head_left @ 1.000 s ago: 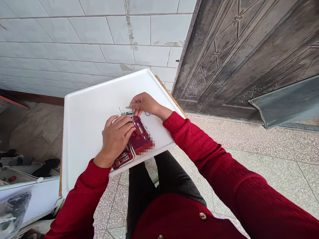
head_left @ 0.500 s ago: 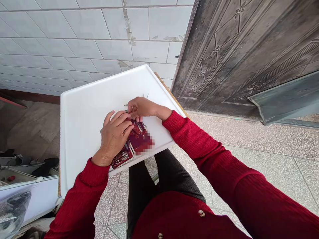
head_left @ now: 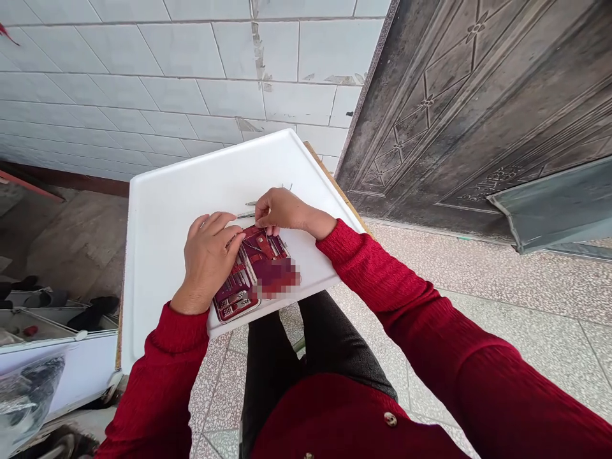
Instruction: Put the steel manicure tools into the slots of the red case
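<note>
An open manicure set (head_left: 272,271) with a dark red lining lies near the front edge of the white tabletop (head_left: 167,223). Nail clippers (head_left: 236,305) and several slim metal tools sit in its two halves. My left hand (head_left: 208,258) rests over the left half, fingers bent and apart, with the thumb near the case's middle. At the far edge of the right half, my right hand (head_left: 282,210) has thumb and fingertips pinched together; what is between them is hidden. A slim metal tool (head_left: 246,215) shows between my hands, just beyond the case.
Another thin metal tool (head_left: 250,203) and small thin pieces (head_left: 287,187) lie behind my right hand. Beyond the table stand a tiled wall (head_left: 162,51) and a dark carved door (head_left: 454,115). Boxes with dark items (head_left: 62,315) are at the lower left.
My left hand has drawn back left from my right hand, uncovering more of the case and the slim tool. My right hand stays pinched at the case's far edge. The whole view has shifted slightly.
</note>
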`<state>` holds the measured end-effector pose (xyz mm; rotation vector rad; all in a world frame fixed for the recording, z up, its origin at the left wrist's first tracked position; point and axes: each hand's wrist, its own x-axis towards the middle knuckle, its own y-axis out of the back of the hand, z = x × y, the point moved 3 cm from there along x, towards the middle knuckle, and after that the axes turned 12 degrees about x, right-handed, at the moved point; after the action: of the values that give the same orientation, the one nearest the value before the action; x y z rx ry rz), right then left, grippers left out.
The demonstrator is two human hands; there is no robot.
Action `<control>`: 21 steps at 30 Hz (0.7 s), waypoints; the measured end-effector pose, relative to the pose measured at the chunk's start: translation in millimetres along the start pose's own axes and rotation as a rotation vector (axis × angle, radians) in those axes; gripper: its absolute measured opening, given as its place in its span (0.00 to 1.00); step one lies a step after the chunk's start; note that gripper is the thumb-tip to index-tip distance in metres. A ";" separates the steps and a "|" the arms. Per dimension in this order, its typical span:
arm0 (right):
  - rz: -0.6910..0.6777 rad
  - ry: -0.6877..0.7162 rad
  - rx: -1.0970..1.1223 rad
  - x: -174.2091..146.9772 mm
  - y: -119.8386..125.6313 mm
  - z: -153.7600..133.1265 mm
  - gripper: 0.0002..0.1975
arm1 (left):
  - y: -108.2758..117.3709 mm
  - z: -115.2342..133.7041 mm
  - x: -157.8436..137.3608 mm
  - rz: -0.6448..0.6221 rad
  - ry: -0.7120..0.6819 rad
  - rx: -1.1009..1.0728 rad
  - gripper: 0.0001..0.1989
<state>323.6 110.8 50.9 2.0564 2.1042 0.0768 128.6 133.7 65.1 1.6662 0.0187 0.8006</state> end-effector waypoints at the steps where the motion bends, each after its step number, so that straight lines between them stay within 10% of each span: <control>1: -0.007 0.001 -0.005 -0.3 -0.2 -0.1 0.13 | -0.1 -0.7 -0.3 -0.014 0.003 0.004 0.12; 21: 0.266 0.018 -0.565 -10.3 13.2 -24.6 0.07 | -2.1 -5.0 -4.2 -0.042 0.034 0.023 0.13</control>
<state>332.3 103.4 78.3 1.9515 1.5565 0.6485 123.7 136.7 61.3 1.6690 0.0868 0.7990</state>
